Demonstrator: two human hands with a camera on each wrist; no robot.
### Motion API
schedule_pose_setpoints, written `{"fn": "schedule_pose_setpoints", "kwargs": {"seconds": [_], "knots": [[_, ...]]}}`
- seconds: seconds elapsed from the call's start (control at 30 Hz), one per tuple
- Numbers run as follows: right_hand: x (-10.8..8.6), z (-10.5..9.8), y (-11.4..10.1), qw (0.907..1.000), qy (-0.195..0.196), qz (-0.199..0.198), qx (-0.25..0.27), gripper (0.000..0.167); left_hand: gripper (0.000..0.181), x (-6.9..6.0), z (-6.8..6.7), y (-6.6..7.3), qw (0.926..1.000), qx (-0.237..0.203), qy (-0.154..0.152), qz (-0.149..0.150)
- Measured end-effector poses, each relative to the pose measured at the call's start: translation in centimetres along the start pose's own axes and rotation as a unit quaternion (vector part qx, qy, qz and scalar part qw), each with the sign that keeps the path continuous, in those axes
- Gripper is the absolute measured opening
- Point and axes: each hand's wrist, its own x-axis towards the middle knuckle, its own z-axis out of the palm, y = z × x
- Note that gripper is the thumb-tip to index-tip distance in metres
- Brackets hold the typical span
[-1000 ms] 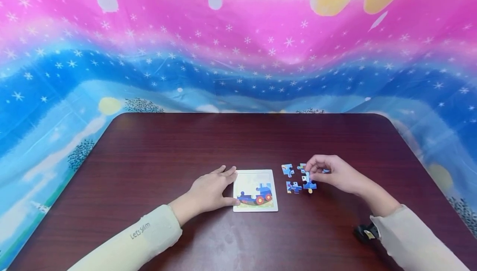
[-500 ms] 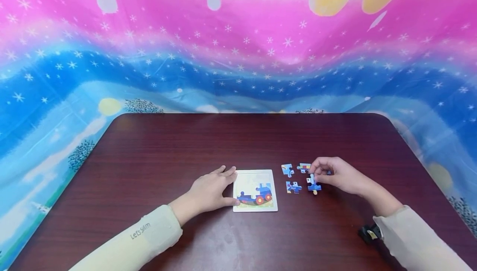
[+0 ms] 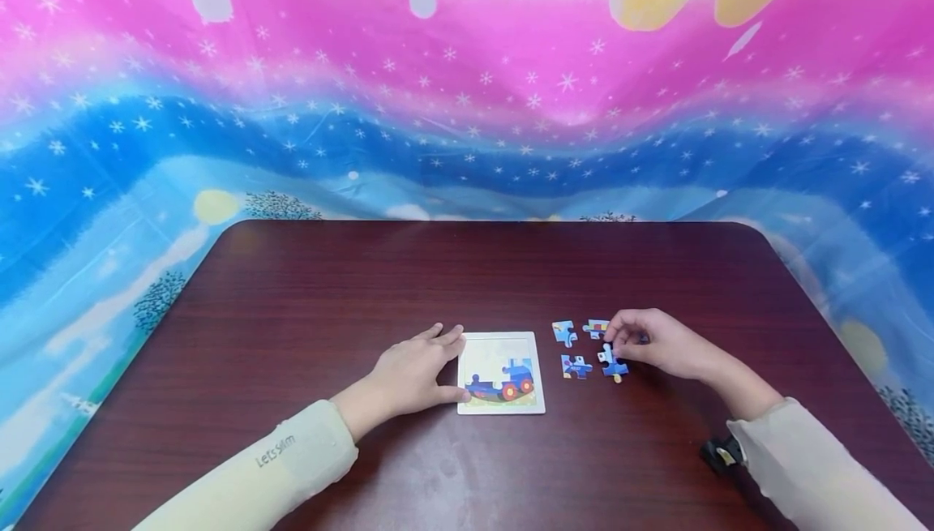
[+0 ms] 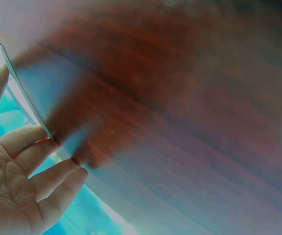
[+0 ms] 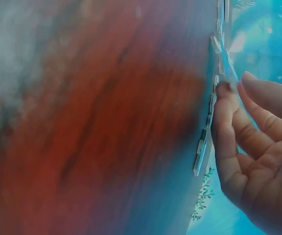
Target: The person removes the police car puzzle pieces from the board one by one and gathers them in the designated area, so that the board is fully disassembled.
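Note:
A square white puzzle tray (image 3: 538, 401) lies on the table, partly filled with pieces that show a blue vehicle with red wheels. My left hand (image 3: 409, 375) has its fingers spread at the tray's left edge, the thumb near the lower corner. In the left wrist view the fingers (image 4: 57, 188) look straight and hold nothing. To the right of the tray, my right hand (image 3: 660, 344) pinches a blue jigsaw piece (image 3: 613, 367) between thumb and index finger. In the right wrist view the fingertips partly hide that piece.
Loose jigsaw pieces lie between tray and right hand: one upper left (image 3: 564, 333), one lower left (image 3: 576, 366), and one (image 3: 595, 327) partly behind the fingers. A dark wrist device (image 3: 721, 456) is at the right cuff. A printed cloth (image 3: 467, 126) hangs behind the table (image 3: 328, 271).
My right hand has shifted slightly right with the pinched piece, and the piece has turned a little. More of the upper loose piece shows. The left hand and tray have stayed put.

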Motion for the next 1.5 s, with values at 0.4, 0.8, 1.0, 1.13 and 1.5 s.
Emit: {"fn": "schedule_pose_setpoints", "kwargs": {"seconds": [0.4,0.8,1.0,1.13,1.5], "knots": [[0.8,-0.3,-0.6,0.9996,0.014,-0.017,-0.017,0.010,0.078,0.1,-0.2,0.0,1.0000,0.004,0.000,0.000],[4.0,1.6,-3.7,0.9972,-0.040,-0.062,0.012,0.013,0.078,0.2,-0.2,0.1,1.0000,0.006,-0.001,-0.001],[5.6,3.2,-5.3,0.9942,-0.074,-0.077,0.011,0.014,0.077,0.1,-0.3,0.1,1.0000,0.004,-0.006,-0.004],[6.5,4.1,-6.1,0.9900,-0.104,-0.094,0.009,0.018,0.077,0.1,-0.2,0.1,1.0000,-0.001,-0.006,-0.004],[7.8,5.7,-7.2,0.9804,-0.161,-0.108,-0.034,0.024,0.080,0.1,0.0,0.1,1.0000,0.004,-0.008,-0.003]]}}
